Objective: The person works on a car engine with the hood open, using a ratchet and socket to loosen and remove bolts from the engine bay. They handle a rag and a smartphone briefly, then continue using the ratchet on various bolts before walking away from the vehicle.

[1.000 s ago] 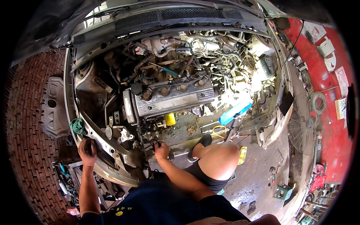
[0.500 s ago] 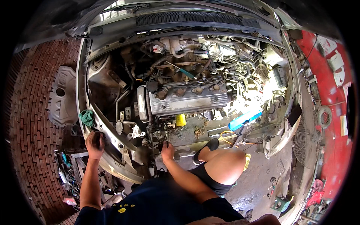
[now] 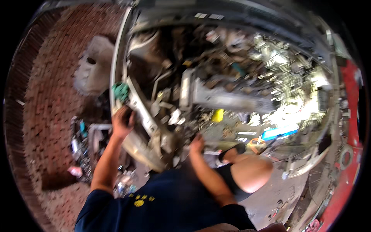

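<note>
The view swings closer to the engine (image 3: 228, 98), yet the left hand (image 3: 123, 123) still grips the car's edge (image 3: 139, 106) with curled fingers, and the right hand (image 3: 197, 144) stays low by the engine (its fingers too blurred to tell).

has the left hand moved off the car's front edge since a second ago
No. The left hand grips the same spot on the car's front edge, just below the green rag; only the camera swung.

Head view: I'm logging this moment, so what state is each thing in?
Left hand: resting on the grey metal front frame.
Right hand: reaching low into the engine bay, grip hidden.
Silver engine cover: in place.
Green rag: bunched on the frame.
</note>
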{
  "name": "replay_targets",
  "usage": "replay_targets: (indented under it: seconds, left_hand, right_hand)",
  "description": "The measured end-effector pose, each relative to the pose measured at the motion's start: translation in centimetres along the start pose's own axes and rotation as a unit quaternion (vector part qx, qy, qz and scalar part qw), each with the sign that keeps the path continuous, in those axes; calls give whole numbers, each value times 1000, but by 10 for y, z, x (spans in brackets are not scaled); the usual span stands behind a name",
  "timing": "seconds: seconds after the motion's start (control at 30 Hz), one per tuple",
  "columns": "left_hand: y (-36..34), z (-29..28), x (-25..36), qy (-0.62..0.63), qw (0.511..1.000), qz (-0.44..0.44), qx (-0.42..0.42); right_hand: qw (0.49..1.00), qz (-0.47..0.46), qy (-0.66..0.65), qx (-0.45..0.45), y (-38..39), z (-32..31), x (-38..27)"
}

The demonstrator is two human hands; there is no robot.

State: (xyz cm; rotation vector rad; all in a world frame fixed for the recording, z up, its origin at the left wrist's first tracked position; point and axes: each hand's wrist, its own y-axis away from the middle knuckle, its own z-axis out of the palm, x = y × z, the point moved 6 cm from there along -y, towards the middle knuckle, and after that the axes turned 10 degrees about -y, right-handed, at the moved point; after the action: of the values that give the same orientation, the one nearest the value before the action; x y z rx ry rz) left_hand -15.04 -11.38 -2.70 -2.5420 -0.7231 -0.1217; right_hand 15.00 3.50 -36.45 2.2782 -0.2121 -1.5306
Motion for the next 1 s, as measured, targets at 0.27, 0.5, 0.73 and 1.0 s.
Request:
replay_targets:
  seconds: [0.27,0.5,0.73,1.0]
  left_hand:
    - [2,-17,8,28,1000,-10,1]
    - [-3,-11,10,31,999,-7,-10]
    - [-4,-10,10,33,999,-2,-8]
    - [-3,-9,10,41,999,-3,-18]
  right_hand:
    - [990,44,-130,-22,2,2,-4]
    - [917,215,-334,-31,12,3,-2]
    - [917,204,-343,-19,7,9,-1]
    - [937,150,-315,-17,4,1,-1]
